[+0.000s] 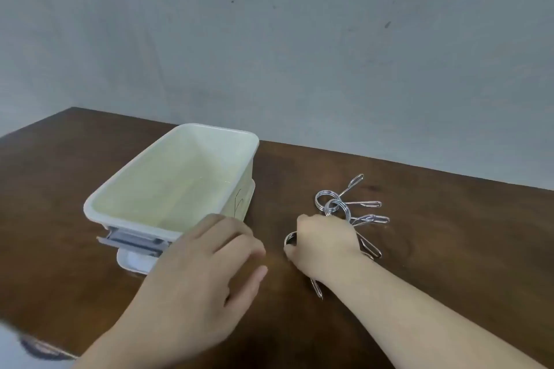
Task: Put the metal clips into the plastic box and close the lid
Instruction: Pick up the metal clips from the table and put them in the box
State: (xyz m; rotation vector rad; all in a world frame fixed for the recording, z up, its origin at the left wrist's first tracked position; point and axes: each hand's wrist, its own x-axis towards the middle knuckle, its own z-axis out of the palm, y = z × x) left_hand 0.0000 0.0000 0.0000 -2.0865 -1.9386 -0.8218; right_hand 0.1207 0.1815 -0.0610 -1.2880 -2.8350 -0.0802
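An open, pale yellow plastic box with a whitish rim stands on the brown table, nothing inside it. Its lid seems to lie under the box, showing at the near end. Several shiny metal clips lie in a loose bunch to the right of the box. My right hand rests on the near part of the bunch, fingers curled around a clip whose ring shows at my fingertips. My left hand hovers by the box's near right corner, fingers slightly apart, holding nothing.
The brown wooden table ends at a grey wall behind. A dark and white object shows at the bottom left corner, off the table's near edge.
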